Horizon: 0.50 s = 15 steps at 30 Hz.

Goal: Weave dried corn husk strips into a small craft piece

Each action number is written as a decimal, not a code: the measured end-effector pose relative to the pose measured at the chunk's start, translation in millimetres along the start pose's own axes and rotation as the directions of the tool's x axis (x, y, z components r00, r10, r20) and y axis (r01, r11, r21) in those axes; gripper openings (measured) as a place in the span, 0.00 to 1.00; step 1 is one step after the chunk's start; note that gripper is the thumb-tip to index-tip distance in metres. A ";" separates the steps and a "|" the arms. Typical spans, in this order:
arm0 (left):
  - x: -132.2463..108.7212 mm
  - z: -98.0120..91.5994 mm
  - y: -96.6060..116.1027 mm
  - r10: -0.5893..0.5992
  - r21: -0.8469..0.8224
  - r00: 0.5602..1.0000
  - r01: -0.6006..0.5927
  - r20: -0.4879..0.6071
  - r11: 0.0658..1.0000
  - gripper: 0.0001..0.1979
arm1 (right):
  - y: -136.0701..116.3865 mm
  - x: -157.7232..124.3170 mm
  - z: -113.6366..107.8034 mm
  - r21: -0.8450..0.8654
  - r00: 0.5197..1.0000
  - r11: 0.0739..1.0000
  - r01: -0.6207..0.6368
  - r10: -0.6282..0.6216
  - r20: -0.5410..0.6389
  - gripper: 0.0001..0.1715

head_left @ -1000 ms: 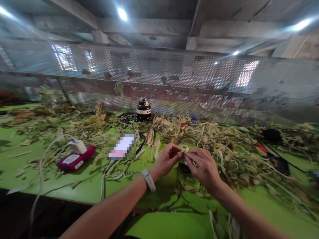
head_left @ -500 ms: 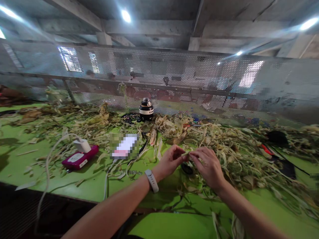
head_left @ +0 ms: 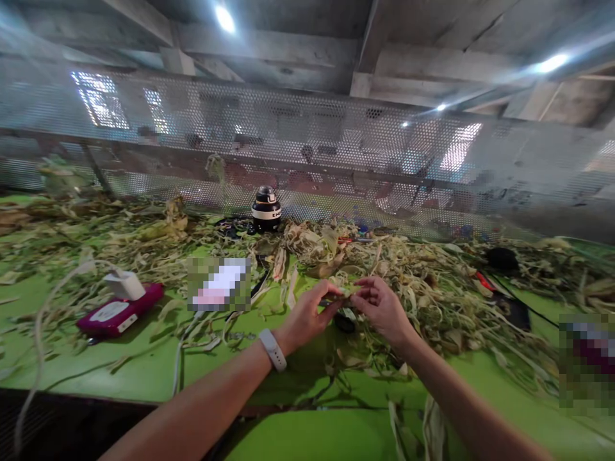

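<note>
Both of my hands meet over the green table [head_left: 144, 371], just above a small dark round object [head_left: 344, 322]. My left hand [head_left: 310, 315], with a white band on its wrist, pinches one end of a thin pale leaf strip [head_left: 346, 293]. My right hand [head_left: 382, 308] pinches the other end, fingertips almost touching the left's. A heap of dried yellow-green leaf strips [head_left: 432, 288] lies right behind and to the right of my hands.
A magenta power bank [head_left: 118, 314] with a white plug and cable lies at the left. A black-and-white round device [head_left: 266, 209] stands by the perforated metal screen [head_left: 307, 147] at the back. Dark objects [head_left: 502, 259] lie at the right among the leaves.
The view has swung a little, so everything sits further left and lower. My hands stay pinched together on the leaf strip, working it with small finger movements.
</note>
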<state>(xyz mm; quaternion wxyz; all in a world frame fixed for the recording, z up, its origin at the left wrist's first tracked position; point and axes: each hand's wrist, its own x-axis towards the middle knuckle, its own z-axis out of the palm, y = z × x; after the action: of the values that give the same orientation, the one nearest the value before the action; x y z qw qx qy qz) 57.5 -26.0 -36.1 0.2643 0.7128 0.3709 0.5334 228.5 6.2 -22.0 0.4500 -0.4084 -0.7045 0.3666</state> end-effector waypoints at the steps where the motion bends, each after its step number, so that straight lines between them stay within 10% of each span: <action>1: -0.1 0.1 -0.5 0.006 0.007 1.000 -0.006 -0.004 1.000 0.05 | -0.9 -0.6 0.3 -0.019 1.000 1.000 0.004 -0.004 -0.014 0.14; 15: 0.1 -0.6 -3.6 -0.071 -0.160 0.997 0.074 0.022 0.984 0.07 | -8.7 -7.7 1.5 -0.221 0.971 0.947 0.234 -0.239 0.007 0.06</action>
<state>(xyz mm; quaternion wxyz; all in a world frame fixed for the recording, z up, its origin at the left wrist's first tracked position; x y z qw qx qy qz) 56.1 -23.8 -38.6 0.3433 0.6796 0.3502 0.5456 227.1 -4.5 -17.4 0.4496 -0.3721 -0.7801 0.2256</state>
